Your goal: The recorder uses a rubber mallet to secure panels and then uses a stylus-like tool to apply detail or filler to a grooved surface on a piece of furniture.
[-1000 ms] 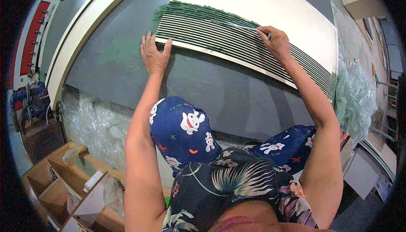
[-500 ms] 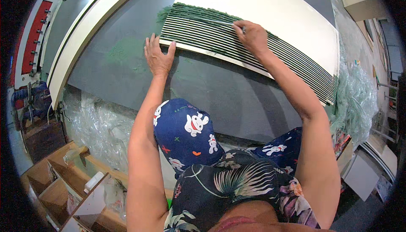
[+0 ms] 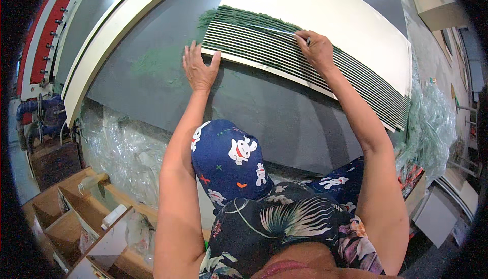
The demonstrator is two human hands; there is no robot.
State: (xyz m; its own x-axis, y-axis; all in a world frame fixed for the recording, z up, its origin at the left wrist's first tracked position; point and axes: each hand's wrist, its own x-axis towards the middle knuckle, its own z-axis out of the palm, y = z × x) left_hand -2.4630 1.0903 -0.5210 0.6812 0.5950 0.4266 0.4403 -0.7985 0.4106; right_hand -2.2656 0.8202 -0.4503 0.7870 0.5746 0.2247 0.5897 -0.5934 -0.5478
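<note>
A large cream panel (image 3: 320, 4) lies on a dark grey board. A band of narrow dark green and white stripes (image 3: 305, 60) runs along its near side. Rough green crumbs (image 3: 239, 13) cover the upper stripes at the left. My left hand (image 3: 201, 68) is open, fingers spread, against the panel's near left corner, with its palm over the board. My right hand (image 3: 317, 50) is closed round a slender shiny tool (image 3: 269, 27) that lies along the stripes and points left. A dark end shows at my fingers; the tool's exact kind is unclear.
The grey board (image 3: 274, 106) carries green dust at the left. A curved cream rim (image 3: 117, 30) stands beyond it. Clear plastic sheeting (image 3: 432, 111) hangs at the right, more at the lower left. A wooden compartment box (image 3: 71, 223) and a red-fronted machine (image 3: 48, 40) are at the left.
The whole view has shifted slightly, so everything appears a little farther right. My right hand has slid slightly rightward along the stripes with the tool. My left hand stays at the corner.
</note>
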